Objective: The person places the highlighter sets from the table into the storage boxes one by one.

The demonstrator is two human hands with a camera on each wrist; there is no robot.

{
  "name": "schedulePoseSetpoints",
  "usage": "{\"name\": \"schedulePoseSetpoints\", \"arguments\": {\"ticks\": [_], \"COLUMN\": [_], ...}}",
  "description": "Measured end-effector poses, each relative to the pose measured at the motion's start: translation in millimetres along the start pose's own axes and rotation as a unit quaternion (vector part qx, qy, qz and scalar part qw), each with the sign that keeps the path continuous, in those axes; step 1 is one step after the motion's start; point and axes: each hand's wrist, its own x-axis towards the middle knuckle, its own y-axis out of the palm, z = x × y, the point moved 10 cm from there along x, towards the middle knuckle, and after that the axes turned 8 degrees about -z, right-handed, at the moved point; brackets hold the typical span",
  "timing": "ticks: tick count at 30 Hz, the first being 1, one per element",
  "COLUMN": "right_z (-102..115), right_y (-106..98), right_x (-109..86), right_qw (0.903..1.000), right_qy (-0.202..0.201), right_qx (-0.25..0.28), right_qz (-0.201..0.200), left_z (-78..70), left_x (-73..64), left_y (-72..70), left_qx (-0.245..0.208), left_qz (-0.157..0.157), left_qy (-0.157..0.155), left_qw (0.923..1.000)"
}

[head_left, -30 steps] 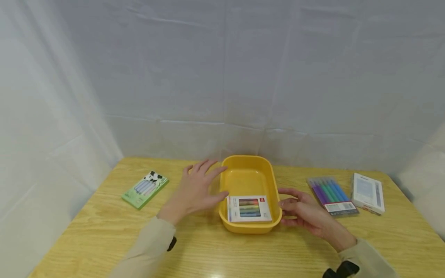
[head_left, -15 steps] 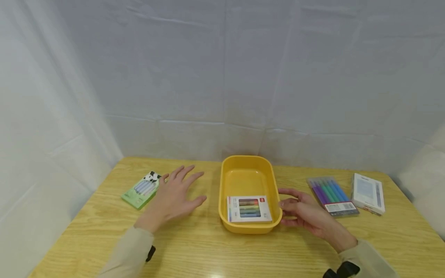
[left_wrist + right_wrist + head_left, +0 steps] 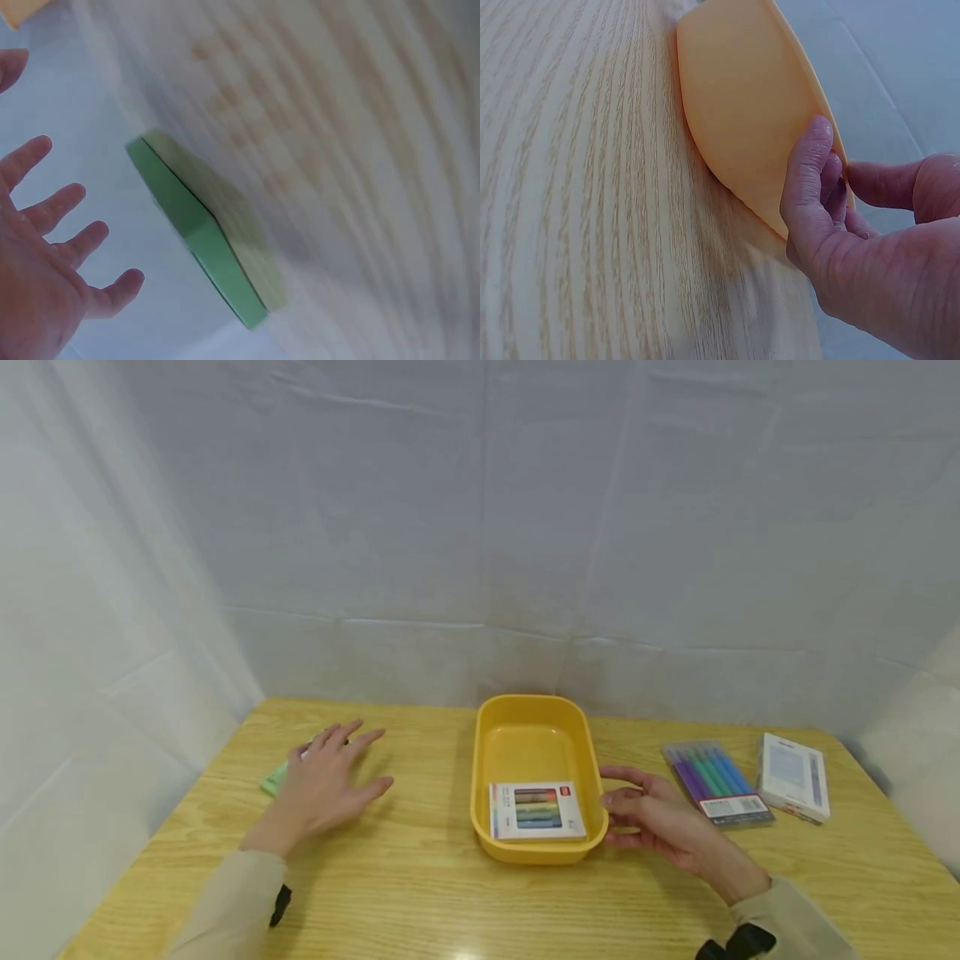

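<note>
tray [image 3: 534,731]: solid yellow
box in tray [image 3: 537,811]: white, rainbow stripes, small red mark
box at left edge [image 3: 201,225]: green
pen pack [image 3: 715,780]: purple, green and blue pens, red-white label
right box [image 3: 794,775]: white, grey panel
table [image 3: 420,893]: pale wood grain
sleeves [image 3: 787,918]: beige

Left hand [image 3: 326,781] stretched forward and out to the left, palm down, fingers [image 3: 52,206] straight and spread, thumb splayed toward the middle — holding nothing. Left forearm in a beige sleeve [image 3: 225,910], angled up from the lower left, a dark band at the wrist. Right hand [image 3: 652,822] set lower and nearer the body, turned on its edge, fingers [image 3: 806,180] bent and bunched, thumb [image 3: 889,184] opposite them in a pinching pose. Right forearm likewise in a beige sleeve, running in from the lower right corner, a dark strap at the cuff — wrist slightly bent inward. Both hands well apart.
</note>
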Motion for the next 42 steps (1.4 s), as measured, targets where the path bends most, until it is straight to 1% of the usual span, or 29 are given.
{"name": "schedulePoseSetpoints", "arguments": {"ticks": [5, 10, 14, 17, 22, 25, 31, 37, 39, 42], "right_z": [0.5, 0.4, 0.0, 0.2, 0.6, 0.7, 1.4, 1.4, 1.4, 1.4], "right_y": [-0.4, -0.3, -0.2, -0.3, -0.2, 0.1, 0.7, 0.7, 0.7, 0.4], "right_x": [0.0, -0.6, -0.1, 0.3, -0.2, -1.1, -2.2, -1.9, -1.8, -1.7], "right_qw": [1.0000, 1.0000, 1.0000, 1.0000, 1.0000, 1.0000, 1.0000, 1.0000, 1.0000, 1.0000], "right_qy": [-0.003, -0.004, -0.002, 0.000, 0.003, 0.003, 0.000, 0.000, 0.000, 0.001], "right_qx": [0.002, 0.002, 0.003, 0.003, 0.006, 0.006, 0.004, 0.005, 0.005, 0.005], "right_qz": [-0.002, -0.003, -0.004, -0.007, -0.007, -0.005, -0.005, -0.004, -0.003, -0.002], "left_z": [23.5, 41.1, 48.8, 52.7, 59.7, 63.3, 65.9, 68.8, 68.9, 68.2], "left_x": [-1.4, -3.4, -4.1, -5.0, -10.1, -12.4, -11.4, -9.2, -8.6, -7.5], "left_y": [3.9, 6.6, 8.1, 9.4, 16.2, 19.7, 19.8, 22.1, 22.2, 21.4], "left_qx": [0.007, 0.016, 0.020, 0.013, 0.004, 0.001, -0.002, -0.001, 0.000, 0.004], "left_qz": [0.021, 0.038, 0.050, 0.066, 0.118, 0.139, 0.148, 0.148, 0.145, 0.137], "left_qy": [-0.021, -0.038, -0.046, -0.056, -0.087, -0.102, -0.116, -0.127, -0.126, -0.117], "left_qw": [0.9995, 0.9984, 0.9975, 0.9962, 0.9893, 0.9850, 0.9822, 0.9809, 0.9813, 0.9836]}}
